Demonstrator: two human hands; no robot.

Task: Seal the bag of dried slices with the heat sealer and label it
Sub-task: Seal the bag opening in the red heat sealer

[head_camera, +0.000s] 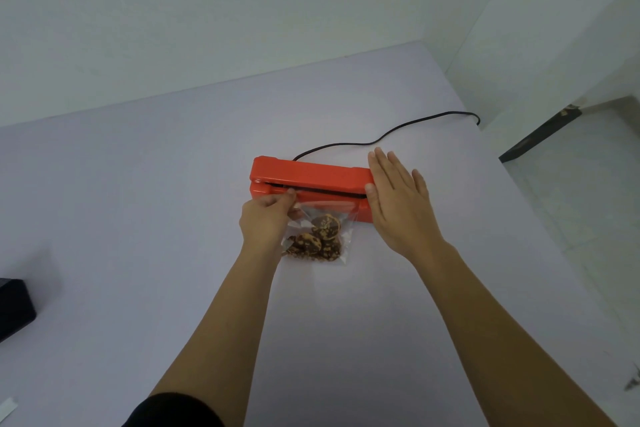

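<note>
An orange-red heat sealer (311, 174) lies across the middle of the white table (138, 201), its lid slightly raised. A clear bag of brown dried slices (322, 236) lies in front of it, with its open top edge reaching into the sealer's slot. My left hand (265, 222) pinches the bag's upper left corner at the slot. My right hand (398, 201) is flat with fingers spread, over the right end of the sealer; its thumb sits at the slot's right end.
The sealer's black cord (388, 135) runs back right and drops off the table's far right corner. A black box (14, 308) sits at the left edge. A small white strip (7, 407) lies at the bottom left. The table's right edge borders a tiled floor.
</note>
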